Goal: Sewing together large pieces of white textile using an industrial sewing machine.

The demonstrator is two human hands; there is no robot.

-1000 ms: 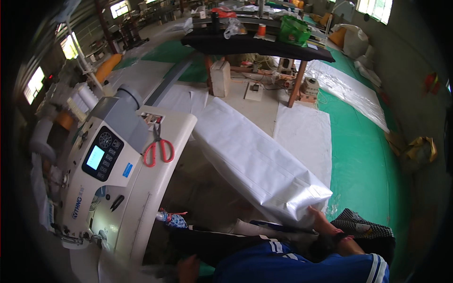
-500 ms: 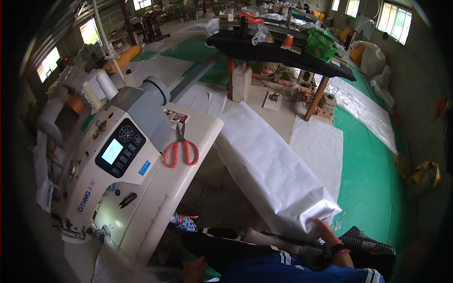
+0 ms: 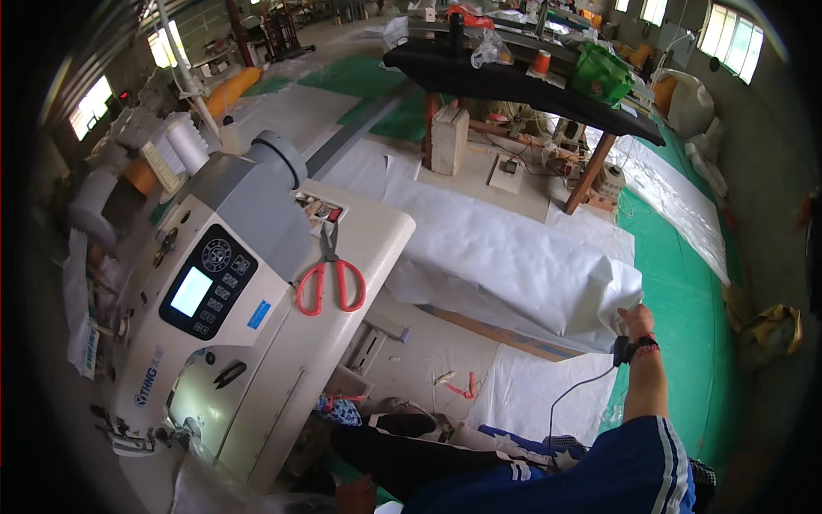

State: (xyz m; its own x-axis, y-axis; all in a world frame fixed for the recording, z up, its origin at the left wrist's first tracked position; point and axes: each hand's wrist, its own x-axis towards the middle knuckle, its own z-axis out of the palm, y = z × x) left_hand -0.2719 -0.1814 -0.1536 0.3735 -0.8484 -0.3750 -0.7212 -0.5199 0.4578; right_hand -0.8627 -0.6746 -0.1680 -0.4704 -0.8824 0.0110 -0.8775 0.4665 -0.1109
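My right hand [image 3: 635, 321] is out to the right with a dark band on its wrist, its fingers closed on the near right end of a large white sheet [image 3: 514, 248]. The sheet looks like coated fabric or film and lies draped in a long bulky shape, its far end behind the sewing machine table. At the lower edge my left hand [image 3: 355, 495] is in shadow and its fingers do not show clearly. Translucent white material [image 3: 214, 484] hangs near it, under the lit needle area of the sewing machine [image 3: 193, 291].
Red-handled scissors [image 3: 330, 283] and small dark snips [image 3: 229, 373] lie on the machine's bed. Beyond stands a black-topped table [image 3: 522, 81] with a green basket [image 3: 602, 75] and an orange cup [image 3: 541, 62]. Green sheeting [image 3: 676, 343] covers the floor at right.
My right hand has moved up and away to the right, pulling the sheet's end along. The sheet now lies more crosswise, uncovering floor and a brown edge beneath it. The view has shifted slightly.
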